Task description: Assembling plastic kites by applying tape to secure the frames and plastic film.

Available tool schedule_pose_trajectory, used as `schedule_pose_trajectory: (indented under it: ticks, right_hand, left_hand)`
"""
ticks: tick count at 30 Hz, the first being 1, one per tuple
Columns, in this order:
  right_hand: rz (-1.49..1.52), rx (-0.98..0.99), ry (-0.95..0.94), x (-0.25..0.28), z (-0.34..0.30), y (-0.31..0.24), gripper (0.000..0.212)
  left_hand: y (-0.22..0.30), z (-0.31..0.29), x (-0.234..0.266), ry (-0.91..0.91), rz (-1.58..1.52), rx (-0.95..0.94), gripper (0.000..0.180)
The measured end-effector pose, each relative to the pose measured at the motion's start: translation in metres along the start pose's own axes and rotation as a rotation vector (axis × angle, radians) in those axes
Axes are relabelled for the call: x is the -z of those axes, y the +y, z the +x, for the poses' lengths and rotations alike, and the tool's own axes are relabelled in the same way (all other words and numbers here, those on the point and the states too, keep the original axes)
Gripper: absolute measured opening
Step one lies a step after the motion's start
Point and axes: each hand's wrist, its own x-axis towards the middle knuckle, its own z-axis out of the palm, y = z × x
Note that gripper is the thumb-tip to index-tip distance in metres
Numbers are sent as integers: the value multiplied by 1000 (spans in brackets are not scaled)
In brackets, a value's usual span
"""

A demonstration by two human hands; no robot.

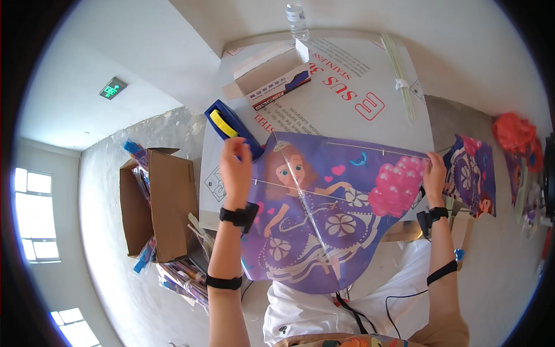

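A purple kite sheet [352,254] printed with a cartoon princess and pink balloons lies across the table's near edge and hangs over my lap. Thin white rods run along its middle and across it. My right hand [435,176] pinches the kite's right corner between thumb and fingers. By the kite's upper left edge, my left hand [236,176] is raised right beside a blue tape dispenser [252,147] with a yellow-cored roll [223,122]. Its fingers are drawn together, and whatever they hold is too small to make out.
An open white carton [272,75] and a bundle of thin pale rods [399,81] lie on the table [341,110], with a water bottle [297,22] behind. A cardboard box [173,202] stands left. Another printed kite [471,173] and a red bag [513,134] are right.
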Motion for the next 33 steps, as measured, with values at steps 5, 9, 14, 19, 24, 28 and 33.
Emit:
schedule_pose_trajectory:
  ticks: [5,9,14,19,24,28,33]
  right_hand:
    - [372,80,-71,-34,5,-138,33]
    - [788,157,-355,-64,11,-272,24]
    - [936,174,-274,-132,25,-378,23]
    - [668,47,-621,-165,37,-425,22]
    - [783,-220,-752,-171,46,-428,24]
    - [941,-462,-794,-167,47,-433,27]
    - [757,-293,-716,-152,51,-446,29]
  left_hand:
    - [-75,27,27,-54,-116,489,26]
    - [-74,30,23,-186,-461,832,30]
    - [-81,42,11,-266,-703,934,24]
    - [-81,37,11,-199,-853,1013,17]
    - [-77,17,9,-182,-899,799,18]
    - [-73,5,5,-11,-830,529,28]
    - [-100,2,3,-139,-474,279,32]
